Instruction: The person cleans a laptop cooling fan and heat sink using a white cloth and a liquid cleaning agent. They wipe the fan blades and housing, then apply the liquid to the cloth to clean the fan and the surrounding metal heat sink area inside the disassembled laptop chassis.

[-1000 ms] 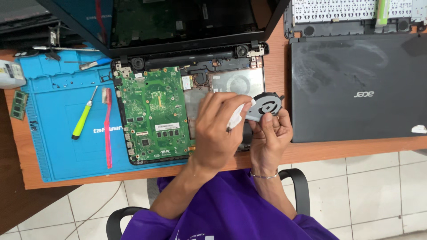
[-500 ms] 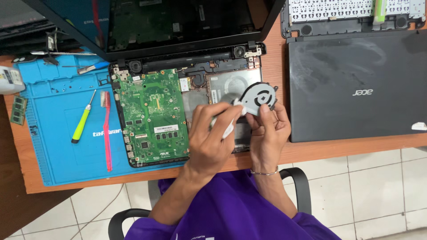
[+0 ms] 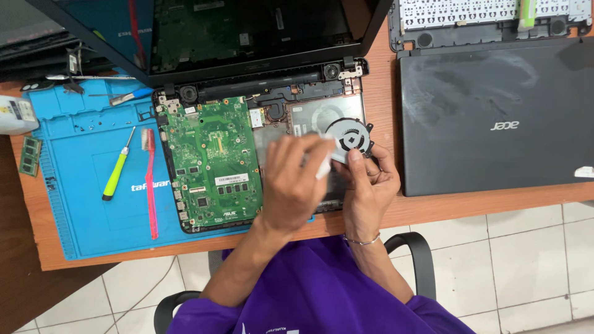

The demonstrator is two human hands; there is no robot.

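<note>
My right hand (image 3: 369, 188) holds a round black cooling fan (image 3: 350, 134) by its lower edge, above the right side of an opened laptop base (image 3: 309, 114). My left hand (image 3: 292, 183) is closed on a small white wipe (image 3: 324, 164), and the wipe touches the fan's left edge. The green motherboard (image 3: 210, 161) lies exposed in the base, just left of my left hand. The laptop's screen lid (image 3: 247, 31) stands open behind it.
A blue work mat (image 3: 80, 198) on the left carries a yellow-handled screwdriver (image 3: 117, 168) and a pink toothbrush (image 3: 150, 185). A memory stick (image 3: 29, 156) and a white bottle (image 3: 13, 115) lie at far left. A shut black laptop (image 3: 495, 117) and a loose keyboard (image 3: 476, 12) are on the right.
Both hands have carried the fan away from the desk's front edge, farther over the laptop base. The left hand keeps moving the white wipe against the fan.
</note>
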